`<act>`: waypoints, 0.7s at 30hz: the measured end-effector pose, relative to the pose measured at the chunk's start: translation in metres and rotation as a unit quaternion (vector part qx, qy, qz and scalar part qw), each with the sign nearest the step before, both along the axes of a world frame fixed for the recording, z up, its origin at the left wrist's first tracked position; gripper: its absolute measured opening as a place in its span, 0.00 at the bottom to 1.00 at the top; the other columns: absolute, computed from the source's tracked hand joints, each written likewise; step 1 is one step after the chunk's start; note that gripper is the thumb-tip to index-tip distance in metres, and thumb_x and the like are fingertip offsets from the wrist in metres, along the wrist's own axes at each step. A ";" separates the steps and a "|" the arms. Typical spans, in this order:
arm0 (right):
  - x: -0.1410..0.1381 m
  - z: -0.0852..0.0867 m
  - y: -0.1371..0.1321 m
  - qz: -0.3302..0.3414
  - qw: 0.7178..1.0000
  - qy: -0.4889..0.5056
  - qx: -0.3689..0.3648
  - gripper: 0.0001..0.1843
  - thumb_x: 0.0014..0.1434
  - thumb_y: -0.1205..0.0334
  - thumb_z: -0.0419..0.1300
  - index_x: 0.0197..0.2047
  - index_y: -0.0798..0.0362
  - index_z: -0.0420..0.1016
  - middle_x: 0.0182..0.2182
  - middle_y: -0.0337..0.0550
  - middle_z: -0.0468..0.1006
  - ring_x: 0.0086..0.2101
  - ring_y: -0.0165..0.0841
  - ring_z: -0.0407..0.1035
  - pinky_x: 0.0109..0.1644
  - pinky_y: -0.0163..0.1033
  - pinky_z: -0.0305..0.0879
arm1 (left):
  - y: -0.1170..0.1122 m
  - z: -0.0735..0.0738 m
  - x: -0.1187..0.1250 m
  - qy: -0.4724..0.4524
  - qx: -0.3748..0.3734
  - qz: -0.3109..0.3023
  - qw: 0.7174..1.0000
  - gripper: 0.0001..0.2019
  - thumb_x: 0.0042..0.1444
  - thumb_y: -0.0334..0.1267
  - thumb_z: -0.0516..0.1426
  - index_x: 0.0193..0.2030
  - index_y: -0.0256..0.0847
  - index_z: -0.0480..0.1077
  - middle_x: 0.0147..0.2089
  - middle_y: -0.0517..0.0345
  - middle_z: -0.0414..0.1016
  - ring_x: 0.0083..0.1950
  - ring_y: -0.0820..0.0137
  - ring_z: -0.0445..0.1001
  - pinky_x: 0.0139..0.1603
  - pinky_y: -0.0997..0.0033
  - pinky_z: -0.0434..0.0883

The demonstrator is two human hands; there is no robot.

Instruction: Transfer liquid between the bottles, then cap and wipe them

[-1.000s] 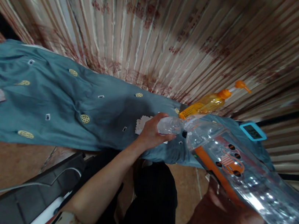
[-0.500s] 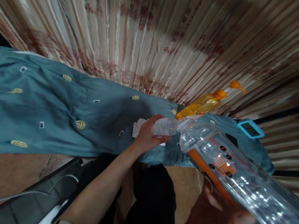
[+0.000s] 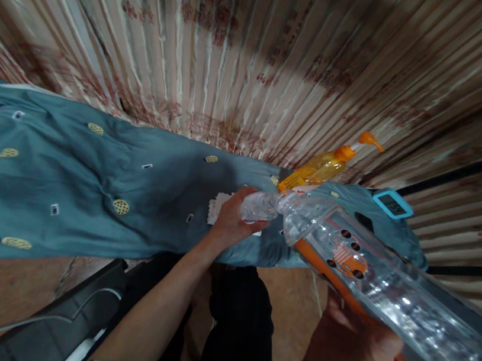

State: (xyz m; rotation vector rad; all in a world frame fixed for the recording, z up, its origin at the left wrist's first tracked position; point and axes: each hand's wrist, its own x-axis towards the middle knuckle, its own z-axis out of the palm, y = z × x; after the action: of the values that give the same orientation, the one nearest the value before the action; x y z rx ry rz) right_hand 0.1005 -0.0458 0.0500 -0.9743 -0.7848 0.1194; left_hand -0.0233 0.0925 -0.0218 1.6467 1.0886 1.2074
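Note:
My right hand (image 3: 355, 352) is wrapped round a big clear plastic bottle (image 3: 391, 291) with an orange label, tilted with its neck toward the left. A small clear bottle (image 3: 259, 207) is gripped between the thumb and fingers of my left hand (image 3: 233, 218). The necks of the two bottles meet, or nearly so; I cannot tell whether liquid passes between them. Beneath my left hand a white scallop-edged paper or cloth (image 3: 215, 208) lies on the teal cloth (image 3: 167, 194). Just behind the bottle necks stands an orange pump bottle (image 3: 319, 166).
A blue-framed digital clock (image 3: 392, 204) sits at the right end of the cloth, with a dark flat object (image 3: 364, 222) near it. Pleated curtains (image 3: 240, 55) hang behind. At lower left is a dark grey surface (image 3: 55, 322) with a pale cable (image 3: 42, 317).
The whole view has shifted slightly, so things sit a little further left. Both hands keep their holds, and the two bottles stay neck to neck.

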 end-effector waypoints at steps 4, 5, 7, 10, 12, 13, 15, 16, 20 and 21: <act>-0.008 0.008 0.003 -0.051 0.998 0.013 -0.039 0.25 0.53 0.62 0.67 0.54 0.54 0.69 0.47 0.46 0.66 0.43 0.33 0.66 0.31 0.30 0.66 | 0.000 0.000 -0.001 -0.005 -0.005 -0.005 1.000 0.29 0.40 0.41 0.68 0.50 0.41 0.66 0.46 0.54 0.77 0.45 0.62 0.76 0.48 0.61 0.72; -0.010 0.010 0.003 -0.052 0.998 0.018 -0.038 0.27 0.52 0.62 0.67 0.55 0.53 0.68 0.49 0.45 0.66 0.43 0.33 0.66 0.30 0.29 0.65 | 0.000 -0.001 -0.001 -0.008 -0.007 -0.005 1.000 0.29 0.40 0.40 0.68 0.50 0.40 0.66 0.47 0.53 0.77 0.46 0.61 0.76 0.49 0.61 0.72; -0.013 0.013 0.005 -0.056 0.998 0.020 -0.029 0.28 0.52 0.62 0.68 0.56 0.51 0.68 0.51 0.45 0.65 0.44 0.33 0.66 0.30 0.29 0.66 | 0.000 -0.001 -0.001 -0.012 -0.011 -0.005 1.000 0.30 0.40 0.39 0.68 0.51 0.40 0.65 0.48 0.52 0.76 0.47 0.61 0.76 0.49 0.60 0.72; -0.014 0.013 0.006 -0.049 0.998 0.018 -0.021 0.28 0.51 0.61 0.68 0.55 0.52 0.69 0.51 0.46 0.65 0.43 0.32 0.66 0.29 0.29 0.65 | -0.001 -0.001 -0.002 -0.012 -0.014 -0.005 1.000 0.29 0.40 0.38 0.68 0.51 0.40 0.65 0.48 0.52 0.76 0.46 0.61 0.76 0.49 0.60 0.72; -0.013 0.012 0.005 -0.038 0.999 0.024 -0.015 0.28 0.51 0.62 0.69 0.55 0.55 0.71 0.49 0.47 0.66 0.41 0.31 0.66 0.29 0.28 0.65 | -0.001 0.000 -0.003 -0.010 -0.012 -0.006 1.000 0.28 0.40 0.37 0.68 0.50 0.40 0.65 0.46 0.54 0.76 0.45 0.62 0.76 0.49 0.61 0.72; -0.012 0.012 0.004 -0.031 0.999 0.028 -0.009 0.29 0.50 0.62 0.69 0.55 0.56 0.71 0.47 0.47 0.67 0.40 0.31 0.66 0.30 0.29 0.65 | -0.001 0.001 -0.003 -0.009 -0.012 -0.006 1.000 0.28 0.41 0.37 0.67 0.50 0.40 0.65 0.46 0.54 0.76 0.45 0.63 0.76 0.48 0.62 0.72; -0.012 0.011 0.002 -0.031 0.999 0.037 -0.004 0.30 0.48 0.62 0.70 0.55 0.56 0.71 0.43 0.45 0.68 0.38 0.30 0.65 0.31 0.30 0.67 | -0.001 0.003 -0.003 -0.006 -0.012 -0.007 1.000 0.27 0.41 0.36 0.67 0.50 0.40 0.65 0.47 0.53 0.76 0.45 0.63 0.75 0.48 0.62 0.72; -0.011 0.011 0.002 -0.031 0.999 0.043 -0.010 0.32 0.48 0.62 0.70 0.56 0.55 0.70 0.42 0.45 0.67 0.37 0.29 0.65 0.32 0.31 0.67 | -0.001 0.003 -0.003 -0.003 -0.014 -0.006 1.000 0.27 0.41 0.36 0.66 0.50 0.40 0.65 0.47 0.53 0.76 0.46 0.63 0.75 0.49 0.62 0.72; -0.012 0.014 -0.001 -0.034 0.998 0.033 -0.041 0.33 0.47 0.64 0.69 0.58 0.53 0.68 0.46 0.46 0.67 0.39 0.30 0.65 0.31 0.30 0.66 | -0.001 0.003 -0.003 0.001 -0.019 -0.006 1.000 0.27 0.41 0.36 0.66 0.51 0.40 0.65 0.49 0.51 0.76 0.48 0.62 0.75 0.50 0.60 0.71; -0.013 0.014 -0.001 -0.044 0.998 0.022 -0.044 0.33 0.47 0.65 0.69 0.57 0.53 0.67 0.48 0.47 0.66 0.42 0.32 0.65 0.34 0.32 0.68 | -0.001 0.003 -0.002 -0.001 -0.019 -0.006 1.000 0.27 0.42 0.36 0.65 0.51 0.40 0.65 0.49 0.51 0.76 0.48 0.61 0.75 0.50 0.60 0.71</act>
State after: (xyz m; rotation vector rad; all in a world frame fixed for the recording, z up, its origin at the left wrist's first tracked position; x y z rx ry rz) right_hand 0.0878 -0.0471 0.0644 -1.0842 -0.7003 0.0979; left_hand -0.0258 0.0917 -0.0189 1.6210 1.0934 1.1729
